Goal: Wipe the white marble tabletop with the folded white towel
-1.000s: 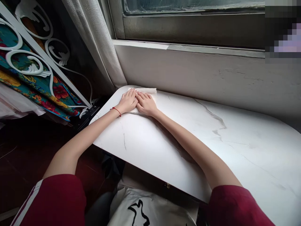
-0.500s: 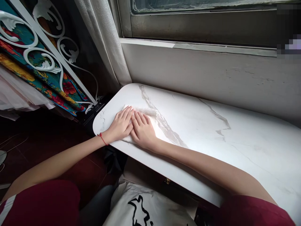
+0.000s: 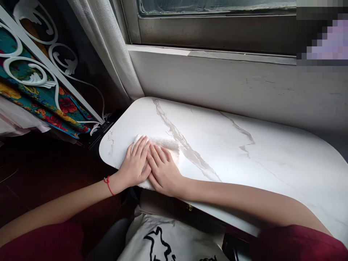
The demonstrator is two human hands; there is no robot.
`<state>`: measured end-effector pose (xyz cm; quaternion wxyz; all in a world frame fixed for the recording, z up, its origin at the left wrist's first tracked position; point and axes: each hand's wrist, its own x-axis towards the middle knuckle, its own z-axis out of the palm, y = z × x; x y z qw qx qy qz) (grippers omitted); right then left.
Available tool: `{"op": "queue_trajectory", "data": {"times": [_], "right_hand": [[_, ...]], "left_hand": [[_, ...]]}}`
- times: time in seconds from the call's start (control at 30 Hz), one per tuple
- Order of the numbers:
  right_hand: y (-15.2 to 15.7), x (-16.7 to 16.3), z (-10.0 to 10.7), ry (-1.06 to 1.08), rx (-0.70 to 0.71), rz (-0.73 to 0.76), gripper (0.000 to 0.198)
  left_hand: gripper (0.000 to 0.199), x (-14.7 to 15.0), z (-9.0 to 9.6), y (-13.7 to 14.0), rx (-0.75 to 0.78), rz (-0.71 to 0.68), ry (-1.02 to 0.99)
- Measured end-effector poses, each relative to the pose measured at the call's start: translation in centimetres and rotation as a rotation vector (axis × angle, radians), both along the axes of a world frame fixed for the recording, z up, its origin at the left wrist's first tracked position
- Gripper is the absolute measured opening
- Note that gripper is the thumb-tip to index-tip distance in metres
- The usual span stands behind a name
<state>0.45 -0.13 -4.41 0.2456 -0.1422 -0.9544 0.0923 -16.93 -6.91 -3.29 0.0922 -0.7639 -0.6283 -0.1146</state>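
A folded white cloth point(image 3: 166, 143), which looks like a small towel, lies on the white marble-patterned tabletop point(image 3: 277, 156) near its front left edge. My left hand point(image 3: 133, 165) rests flat on the cloth's left part, fingers stretched out; a red string bracelet point(image 3: 108, 185) circles that wrist. Beside it, my right hand point(image 3: 164, 173) also presses down flat with its fingers extended. The two hands touch at the thumbs and index fingers. Both cover much of the cloth, and its lower edge shows at the table's rim.
Behind the table stands a pale wall point(image 3: 217, 83) below a window point(image 3: 212, 34). A light curtain point(image 3: 108, 47) hangs at the back left corner. To the left are a white scrolled metal frame point(image 3: 51, 69), floral fabric point(image 3: 66, 105) and a cable point(image 3: 95, 90).
Both hands and the cloth have slid towards me, from further in on the tabletop to its front edge. The view has shifted slightly to the right.
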Motion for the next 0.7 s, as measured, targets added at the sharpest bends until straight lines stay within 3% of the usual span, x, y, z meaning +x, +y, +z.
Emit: {"op": "queue_trajectory", "data": {"times": [0.23, 0.7], "right_hand": [[4.3, 0.2, -0.4, -0.032, 0.009, 0.033, 0.063], [19.5, 1.0, -0.3, -0.113, 0.013, -0.242, 0.059]], "left_hand": [[0.068, 0.8, 0.2, 3.8, -0.075, 0.088, 0.010], [0.061, 2.3, 1.1, 21.7, -0.121, 0.043, -0.072]]}}
